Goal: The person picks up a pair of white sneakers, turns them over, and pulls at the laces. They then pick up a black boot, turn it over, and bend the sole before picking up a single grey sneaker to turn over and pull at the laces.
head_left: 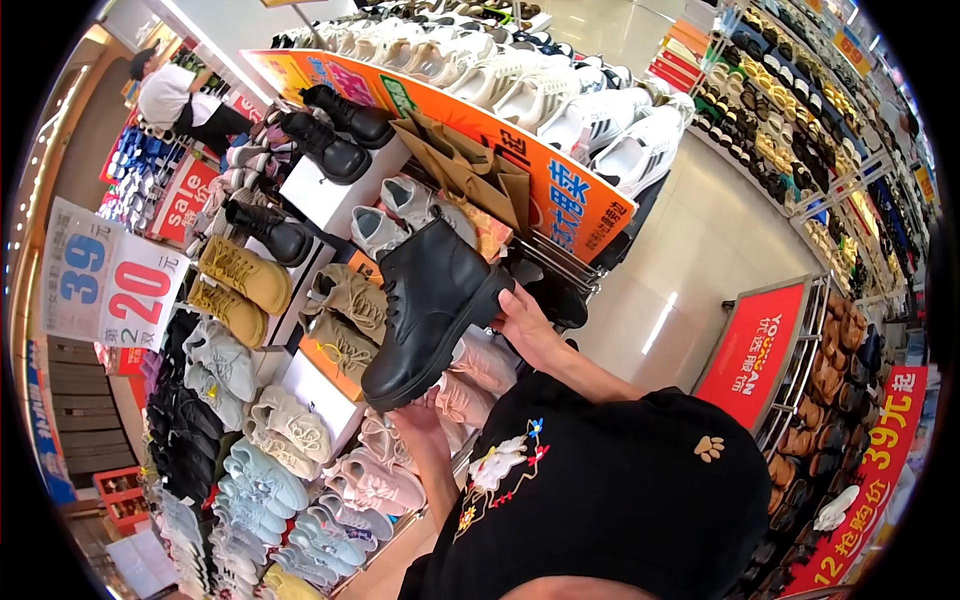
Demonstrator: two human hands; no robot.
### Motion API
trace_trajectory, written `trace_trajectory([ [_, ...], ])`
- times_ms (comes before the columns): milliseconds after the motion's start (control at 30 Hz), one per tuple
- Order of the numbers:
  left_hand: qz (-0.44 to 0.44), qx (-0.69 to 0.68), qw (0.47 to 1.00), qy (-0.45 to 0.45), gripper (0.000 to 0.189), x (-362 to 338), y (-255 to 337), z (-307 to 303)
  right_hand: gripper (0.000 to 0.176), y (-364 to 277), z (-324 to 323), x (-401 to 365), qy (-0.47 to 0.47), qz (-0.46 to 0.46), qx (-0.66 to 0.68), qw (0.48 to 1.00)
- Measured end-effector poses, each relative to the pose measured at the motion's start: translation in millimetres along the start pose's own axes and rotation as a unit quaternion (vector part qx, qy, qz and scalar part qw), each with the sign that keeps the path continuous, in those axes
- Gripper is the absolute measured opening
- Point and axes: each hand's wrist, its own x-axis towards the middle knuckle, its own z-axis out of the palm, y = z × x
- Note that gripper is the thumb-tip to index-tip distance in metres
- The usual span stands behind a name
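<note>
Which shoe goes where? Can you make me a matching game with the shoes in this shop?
Things:
1 black boot
2 tan boots
3 white sneakers
4 pink sneakers

Places:
A on top, above the orange banner
B held between the left hand and the right hand
C on the rack beneath the held boot
D beside the price sign

Pairs: 1-B, 2-D, 3-A, 4-C

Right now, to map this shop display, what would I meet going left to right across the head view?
From the left: price sign, tan boots, black boot, right hand, red sign.
</note>
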Motion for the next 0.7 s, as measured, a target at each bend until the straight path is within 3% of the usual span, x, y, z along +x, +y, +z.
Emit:
trace_trajectory([
  [133, -0.005, -0.048, 0.998, -0.03, 0.07, -3, 6, 0, 0.061, 3, -1, 6, 0.007, 0.02, 0.004, 1.0],
  [267, -0.065, -0.067, 0.989, -0.114, 0.072, -7, 11, -5, 0.064, 4, -5, 13, 0.011, 0.068, 0.053, 0.996],
  [333, -0.184, -0.108, 0.973, -0.086, 0.075, -8, 12, -2, 0.063, 1, -8, 19, -0.002, 0.067, 0.093, 0.993],
  [367, -0.215, -0.114, 0.963, -0.119, 0.066, -8, 8, -10, 0.062, -1, -9, 20, 0.003, 0.07, 0.086, 0.994],
  [467, -0.24, -0.11, 0.959, -0.107, 0.063, -13, 8, -2, 0.057, -1, -16, 28, 0.019, 0.087, 0.152, 0.984],
  [600, -0.231, -0.077, 0.953, -0.179, 0.067, -20, 8, 16, 0.057, -8, -9, 36, 0.04, 0.098, 0.162, 0.981],
  [700, -0.243, -0.117, 0.945, -0.186, 0.069, -23, -7, 13, 0.059, -8, -10, 46, 0.047, 0.149, 0.227, 0.961],
])
